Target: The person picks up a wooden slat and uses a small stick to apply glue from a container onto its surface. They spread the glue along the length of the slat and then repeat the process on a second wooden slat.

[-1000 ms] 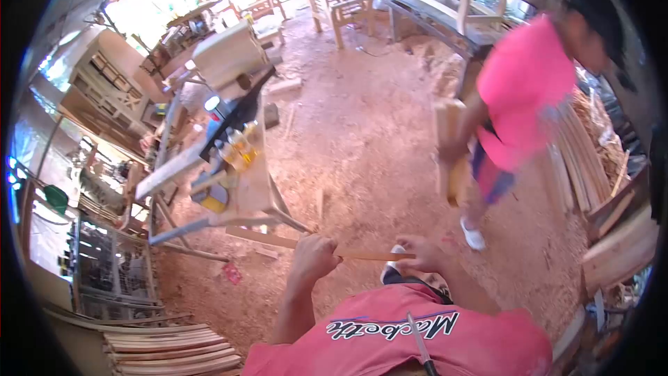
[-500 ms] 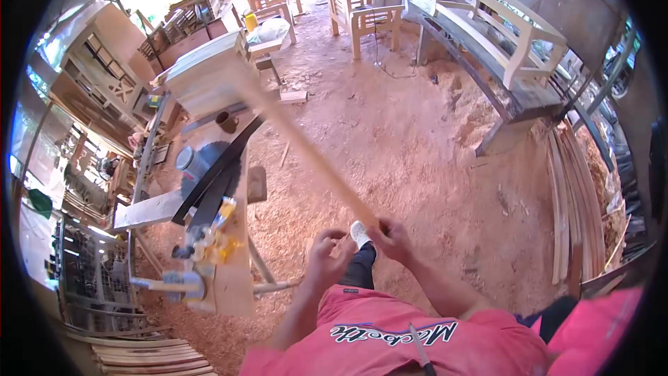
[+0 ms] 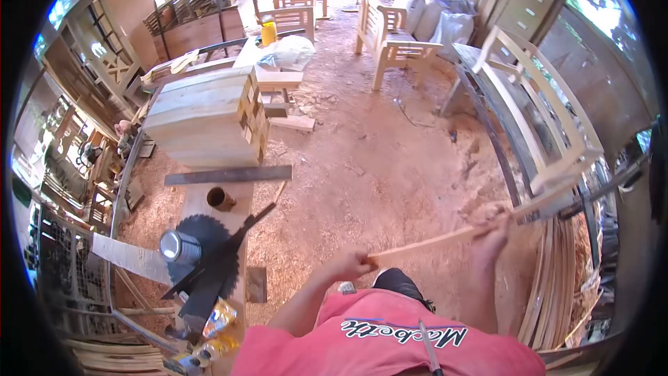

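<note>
Swung rightward, wooden slat, left hand gripping its end, right hand gripping midway

Counted two hands, left hand and right hand, and one wooden strip between them. On the workbench there was one circular saw blade, one tin can, one brown cup, one flat metal bar, one stack of cut boards, and at least two yellowish bottles. Farther back were one yellow container, one white bag and two pale wooden seats.
</note>
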{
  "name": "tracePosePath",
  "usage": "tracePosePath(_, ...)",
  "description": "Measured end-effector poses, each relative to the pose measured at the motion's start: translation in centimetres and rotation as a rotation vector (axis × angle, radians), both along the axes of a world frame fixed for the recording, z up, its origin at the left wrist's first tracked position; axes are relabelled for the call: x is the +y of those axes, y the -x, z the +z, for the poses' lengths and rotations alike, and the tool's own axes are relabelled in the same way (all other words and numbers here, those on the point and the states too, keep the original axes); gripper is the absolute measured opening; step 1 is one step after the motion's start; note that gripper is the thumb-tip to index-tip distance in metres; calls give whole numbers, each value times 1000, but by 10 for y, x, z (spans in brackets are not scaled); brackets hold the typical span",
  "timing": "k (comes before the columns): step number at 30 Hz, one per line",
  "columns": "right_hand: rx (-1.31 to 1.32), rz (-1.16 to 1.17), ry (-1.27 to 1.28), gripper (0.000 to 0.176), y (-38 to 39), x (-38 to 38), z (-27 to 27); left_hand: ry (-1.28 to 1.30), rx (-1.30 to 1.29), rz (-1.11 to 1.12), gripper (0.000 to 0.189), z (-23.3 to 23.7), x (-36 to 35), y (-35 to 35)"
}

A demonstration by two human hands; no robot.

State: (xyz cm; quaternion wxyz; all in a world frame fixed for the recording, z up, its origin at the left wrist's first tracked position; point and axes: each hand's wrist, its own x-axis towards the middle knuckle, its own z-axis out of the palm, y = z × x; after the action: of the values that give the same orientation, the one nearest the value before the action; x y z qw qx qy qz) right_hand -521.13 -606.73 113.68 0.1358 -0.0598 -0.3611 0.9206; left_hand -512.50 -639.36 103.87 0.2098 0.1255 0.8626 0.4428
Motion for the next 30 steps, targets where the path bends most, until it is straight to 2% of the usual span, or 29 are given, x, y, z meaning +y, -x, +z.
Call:
tracePosePath(1,-47,-26,43,23,19,15,-5,18,-60,2,34,7,-9,11)
tracePosePath(3,-107,-38,89,22,55,35,-17,-109,-154,-7,37,-6,-22,36)
tracePosePath(5,-260,-233,-85,21,100,36,-29,-88,-233,54,36,3,-26,69)
tracePosePath(6,-265,-218,-73,21,129,28,-34,-69,-299,98,35,7,-30,89)
tracePosePath(9,-359,-240,-54,21,222,11,-48,-34,-177,159,32,-6,-43,153)
tracePosePath(11,-338,8,0,19,312,2,-82,-34,-215,269,27,14,-58,202)
tracePosePath(12,-328,-10,-33,17,367,-12,-110,-3,-222,318,29,24,-71,226)
tracePosePath(14,-352,99,-95,16,444,-61,-110,51,-285,446,29,70,-91,268)
tracePosePath(15,-380,224,-124,16,466,-106,-81,71,-336,521,27,102,-101,282)
tracePosePath(17,-356,458,-151,18,515,-170,-59,-132,160,629,26,119,-122,284)
tracePosePath(19,-257,705,-104,25,560,-235,-56,-301,182,724,34,169,-133,281)
tracePosePath(21,-208,872,-237,30,574,-303,-25,-428,118,880,42,214,-137,272)
tracePosePath(23,-431,1012,-21,33,582,-371,-11,-549,609,920,45,212,-141,267)
tracePosePath(25,-424,1207,-7,31,588,-434,-2,-411,908,1007,46,207,-154,272)
tracePosePath(27,-469,1344,-104,34,594,-502,-3,-243,975,1261,48,208,-162,282)
tracePosePath(28,-378,1516,-232,33,598,-531,4,78,969,1256,42,207,-172,281)
tracePosePath(29,-291,1682,-379,34,602,-551,12,74,966,1270,42,193,-183,264)
tracePosePath(30,-136,1865,-501,36,608,-570,13,-12,1056,1414,40,167,-192,239)
